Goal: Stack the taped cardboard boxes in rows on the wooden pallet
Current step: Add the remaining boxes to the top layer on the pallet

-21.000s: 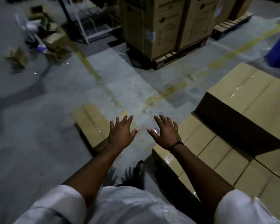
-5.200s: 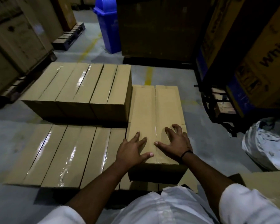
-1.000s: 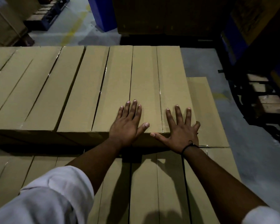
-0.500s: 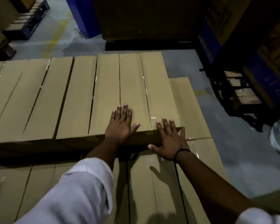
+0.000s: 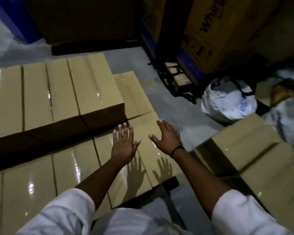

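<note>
The left hand (image 5: 124, 145) has its fingers straight and spread wide, palm down, holding nothing. The right hand (image 5: 167, 138) is likewise spread and holds nothing; a black wristband (image 5: 176, 149) circles its wrist. Both hands are at frame centre, above the lower layer of taped cardboard boxes (image 5: 32, 180), and 2 hand shadows (image 5: 136, 168) fall on the glossy tape there. This layer fills the lower left of the frame. The upper row of boxes (image 5: 61, 95) sits on it at centre left, with 1 lower box (image 5: 132, 94) exposed just right of that row. More brown boxes (image 5: 244, 146) lie at lower right, apart from the stack. Large cartons (image 5: 210, 39) at upper right carry dark print beginning "Wh"; the rest is not legible. A white bag (image 5: 227, 102) at right centre bears blue print, too blurred to read. A blue bin (image 5: 12, 19) stands at upper left.
</note>
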Demonstrator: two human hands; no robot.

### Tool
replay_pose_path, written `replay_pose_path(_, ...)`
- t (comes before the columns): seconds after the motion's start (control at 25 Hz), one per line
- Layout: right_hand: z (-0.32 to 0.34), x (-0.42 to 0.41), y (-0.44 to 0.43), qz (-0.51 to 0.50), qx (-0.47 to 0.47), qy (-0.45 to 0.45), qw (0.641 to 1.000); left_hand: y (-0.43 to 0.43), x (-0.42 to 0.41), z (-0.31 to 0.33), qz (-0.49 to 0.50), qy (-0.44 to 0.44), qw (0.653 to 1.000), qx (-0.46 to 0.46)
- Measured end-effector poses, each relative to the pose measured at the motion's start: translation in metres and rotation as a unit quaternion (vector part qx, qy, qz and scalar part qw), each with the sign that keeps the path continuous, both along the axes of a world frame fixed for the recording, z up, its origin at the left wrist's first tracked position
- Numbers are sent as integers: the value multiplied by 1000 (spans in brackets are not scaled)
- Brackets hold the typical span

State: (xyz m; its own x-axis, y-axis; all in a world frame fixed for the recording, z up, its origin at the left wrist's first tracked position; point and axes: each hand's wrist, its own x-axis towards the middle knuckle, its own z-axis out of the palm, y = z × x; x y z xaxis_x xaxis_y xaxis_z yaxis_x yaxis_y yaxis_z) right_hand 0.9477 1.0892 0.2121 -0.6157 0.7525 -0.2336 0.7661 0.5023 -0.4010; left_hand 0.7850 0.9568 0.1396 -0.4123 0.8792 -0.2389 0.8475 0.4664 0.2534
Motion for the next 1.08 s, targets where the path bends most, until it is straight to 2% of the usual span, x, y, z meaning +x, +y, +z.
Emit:
replay_pose_path(0.12, 11, 89, -2, -70, 12, 14, 997, 14, 74, 28, -35, 8, 998, 42)
replay_pose_path(0.36, 27, 241, -15, -201, -40, 102, 973, 41, 192, 60, -108, -26, 992, 54)
replay_pose_path(0.56, 28, 322, -11, -267, -48, 91, 958, 64, 260, 72, -174, -20, 984, 38)
replay_pose_path(0.72, 23, 353, 2, -302, -28, 47, 952, 94, 294, 81, -227, -17, 973, 33)
replay_pose_path(0.92, 14, 378, 29, -304, 10, -66, 950, 144, 314, 77, -314, -17, 949, 19)
replay_pose_path(1.08, 6, 392, 53, -352, 9, -77, 933, 187, 319, 67, -379, 4, 925, 23)
